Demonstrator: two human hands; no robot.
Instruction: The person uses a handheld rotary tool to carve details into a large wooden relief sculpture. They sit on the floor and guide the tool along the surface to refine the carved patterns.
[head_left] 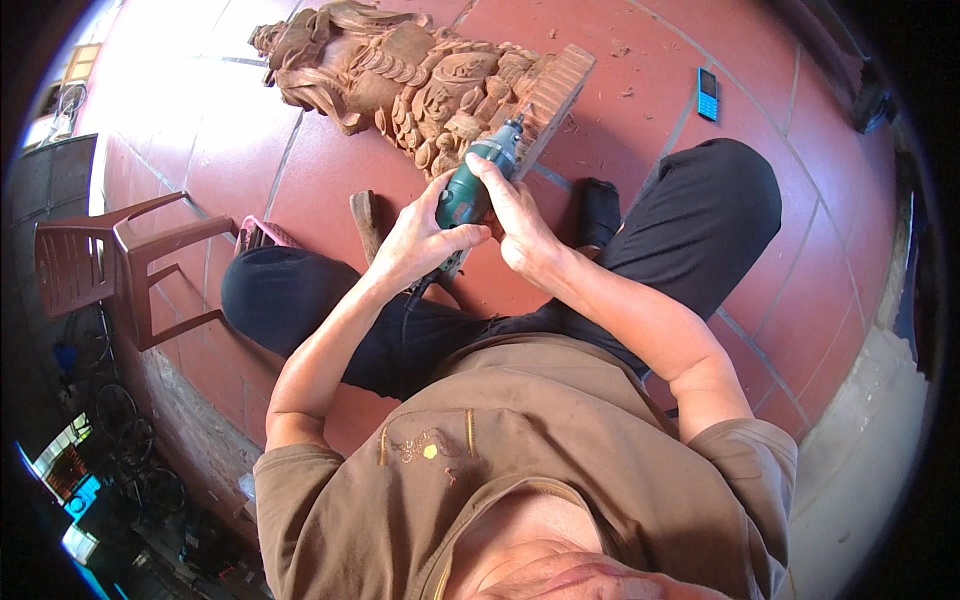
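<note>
A green rotary tool [464, 196] with a grey nose is gripped in both my hands, its bit pointing up and away from me. My left hand [412, 240] wraps the left side of its body, thumb across the lower part. Along the right side lies my right hand [513, 212], its thumb up near the grey nose. The bit reaches the slatted base end of a carved wooden statue [430, 85] lying on its side on the floor; I cannot tell whether it touches the wood. A dark cord trails from the tool's rear.
Red tiles [640, 90] carry scattered wood chips. A blue mobile phone [708, 95] lies at the far right. To the left stands a small brown plastic chair [135, 240], with a pink item [268, 234] beside it. A wood piece [366, 222] lies near my left knee.
</note>
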